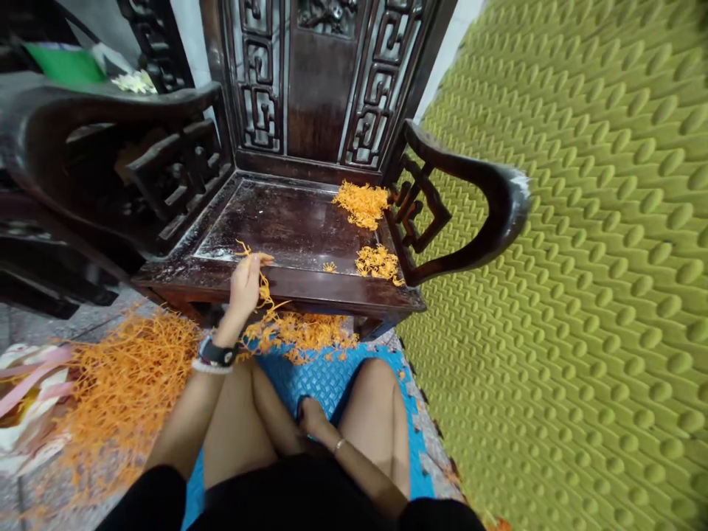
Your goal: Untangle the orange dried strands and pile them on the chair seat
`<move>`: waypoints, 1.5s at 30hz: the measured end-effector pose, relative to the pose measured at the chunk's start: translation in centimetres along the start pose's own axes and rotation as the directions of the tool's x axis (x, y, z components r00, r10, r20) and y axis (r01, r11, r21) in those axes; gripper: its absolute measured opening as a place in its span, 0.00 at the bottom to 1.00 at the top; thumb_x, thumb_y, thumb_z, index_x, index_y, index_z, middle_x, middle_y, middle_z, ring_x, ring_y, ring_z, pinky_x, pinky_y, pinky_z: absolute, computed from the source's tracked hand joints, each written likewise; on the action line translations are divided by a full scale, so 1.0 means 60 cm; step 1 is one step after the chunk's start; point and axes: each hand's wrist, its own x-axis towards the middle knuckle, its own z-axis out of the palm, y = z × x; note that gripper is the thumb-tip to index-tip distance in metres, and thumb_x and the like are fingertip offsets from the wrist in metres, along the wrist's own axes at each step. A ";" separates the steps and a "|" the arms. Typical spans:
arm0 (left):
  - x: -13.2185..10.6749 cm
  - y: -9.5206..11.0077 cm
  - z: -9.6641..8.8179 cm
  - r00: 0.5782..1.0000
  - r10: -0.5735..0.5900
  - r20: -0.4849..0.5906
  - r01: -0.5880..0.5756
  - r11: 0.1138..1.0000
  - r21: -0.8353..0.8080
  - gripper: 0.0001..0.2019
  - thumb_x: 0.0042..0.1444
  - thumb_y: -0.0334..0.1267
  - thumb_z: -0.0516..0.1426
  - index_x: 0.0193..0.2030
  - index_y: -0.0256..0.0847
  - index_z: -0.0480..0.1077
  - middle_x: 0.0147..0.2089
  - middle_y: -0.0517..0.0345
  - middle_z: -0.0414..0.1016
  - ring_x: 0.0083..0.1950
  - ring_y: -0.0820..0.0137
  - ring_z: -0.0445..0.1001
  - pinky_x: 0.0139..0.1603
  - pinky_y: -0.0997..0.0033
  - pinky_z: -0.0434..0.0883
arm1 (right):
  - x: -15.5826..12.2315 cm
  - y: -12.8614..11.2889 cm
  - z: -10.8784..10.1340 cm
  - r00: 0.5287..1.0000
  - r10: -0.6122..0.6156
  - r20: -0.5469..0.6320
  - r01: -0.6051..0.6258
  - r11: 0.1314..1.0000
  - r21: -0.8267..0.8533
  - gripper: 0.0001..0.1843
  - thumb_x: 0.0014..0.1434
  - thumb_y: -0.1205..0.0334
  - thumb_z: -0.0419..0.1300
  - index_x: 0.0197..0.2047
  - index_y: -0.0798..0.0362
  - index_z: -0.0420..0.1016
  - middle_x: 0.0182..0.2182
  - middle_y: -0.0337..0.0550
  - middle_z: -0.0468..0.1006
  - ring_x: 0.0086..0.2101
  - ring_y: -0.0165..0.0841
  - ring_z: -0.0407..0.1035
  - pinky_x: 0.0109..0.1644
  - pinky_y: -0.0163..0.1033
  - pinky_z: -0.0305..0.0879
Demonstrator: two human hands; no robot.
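Observation:
My left hand (246, 280) is raised at the front left edge of the dark wooden chair seat (282, 221), its fingers pinched on an orange stringy strand (264, 289). The strand dangles below the hand over the front of the seat. Down between my knees is my right hand (313, 417), fingers curled and mostly hidden, with something dark beside them. Two heaps of small orange spidery pieces, a far pile (362, 203) and a nearer pile (379, 263), lie on the right of the seat. A single orange star-shaped piece (330, 267) sits left of the nearer pile.
A large tangle of orange strands (138, 369) covers the floor on the left. More orange pieces (304, 333) lie under the seat's front edge, on a blue foam mat (326, 372). A green patterned mat (580, 258) stands right of the curved armrest (498, 214).

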 end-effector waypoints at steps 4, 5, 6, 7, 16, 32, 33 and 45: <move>-0.053 0.090 0.020 0.966 -0.179 0.184 0.252 0.797 -0.548 0.21 0.66 0.49 0.45 0.51 0.37 0.70 0.30 0.58 0.71 0.26 0.74 0.73 0.27 0.75 0.71 | 0.040 -0.051 -0.114 0.935 -0.048 -0.352 0.070 0.996 0.050 0.16 0.65 0.56 0.53 0.30 0.56 0.71 0.25 0.39 0.73 0.25 0.28 0.66 0.29 0.34 0.65; -0.069 0.114 0.020 0.944 -0.214 0.252 0.329 0.686 -0.649 0.20 0.64 0.49 0.49 0.52 0.37 0.69 0.25 0.64 0.66 0.19 0.78 0.66 0.19 0.80 0.65 | 0.054 -0.064 -0.157 0.888 -0.056 -0.457 0.091 0.994 0.055 0.15 0.65 0.55 0.52 0.31 0.56 0.70 0.25 0.40 0.73 0.25 0.29 0.66 0.29 0.34 0.63; -0.084 0.136 0.019 0.921 -0.227 0.316 0.389 0.577 -0.718 0.19 0.63 0.48 0.52 0.53 0.38 0.69 0.22 0.68 0.61 0.15 0.81 0.60 0.15 0.82 0.60 | 0.069 -0.077 -0.202 0.838 -0.065 -0.542 0.112 0.992 0.053 0.15 0.63 0.53 0.53 0.33 0.55 0.70 0.24 0.39 0.72 0.24 0.28 0.64 0.27 0.33 0.62; -0.098 0.155 0.017 0.900 -0.219 0.378 0.436 0.499 -0.749 0.19 0.62 0.48 0.54 0.54 0.39 0.68 0.21 0.69 0.58 0.13 0.82 0.56 0.13 0.83 0.56 | 0.087 -0.088 -0.248 0.787 -0.074 -0.613 0.128 0.991 0.045 0.15 0.62 0.51 0.53 0.34 0.55 0.69 0.23 0.38 0.70 0.22 0.28 0.62 0.26 0.33 0.60; -0.135 0.165 -0.008 0.830 -0.240 0.504 0.558 0.365 -0.745 0.15 0.58 0.49 0.57 0.35 0.37 0.68 0.17 0.70 0.57 0.13 0.82 0.56 0.14 0.83 0.54 | 0.227 -0.152 -0.389 0.585 -0.308 -0.751 0.086 0.944 -0.320 0.14 0.60 0.56 0.55 0.41 0.56 0.76 0.56 0.57 0.70 0.57 0.49 0.56 0.60 0.56 0.50; -0.136 0.171 -0.054 0.817 -0.231 0.528 0.566 0.495 -0.659 0.19 0.59 0.53 0.53 0.29 0.38 0.70 0.19 0.63 0.61 0.21 0.74 0.61 0.25 0.74 0.61 | 0.103 -0.288 -0.269 0.797 -0.404 -0.449 0.524 0.832 0.181 0.20 0.67 0.51 0.48 0.42 0.52 0.77 0.39 0.46 0.79 0.42 0.36 0.72 0.50 0.42 0.66; -0.136 0.172 -0.054 0.834 -0.239 0.498 0.545 0.495 -0.676 0.18 0.59 0.52 0.54 0.29 0.38 0.70 0.20 0.62 0.63 0.23 0.73 0.62 0.28 0.74 0.62 | 0.085 -0.297 -0.253 0.829 -0.398 -0.392 0.518 0.811 0.273 0.20 0.66 0.49 0.48 0.44 0.52 0.76 0.39 0.46 0.78 0.42 0.36 0.72 0.49 0.41 0.67; -0.079 0.156 -0.055 0.902 -0.156 0.402 0.425 0.489 -0.762 0.15 0.62 0.47 0.52 0.36 0.38 0.73 0.24 0.59 0.68 0.28 0.72 0.67 0.33 0.73 0.64 | 0.062 -0.281 -0.201 0.965 -0.261 0.004 0.224 0.837 0.500 0.16 0.57 0.47 0.61 0.30 0.53 0.72 0.21 0.35 0.68 0.23 0.28 0.60 0.28 0.33 0.58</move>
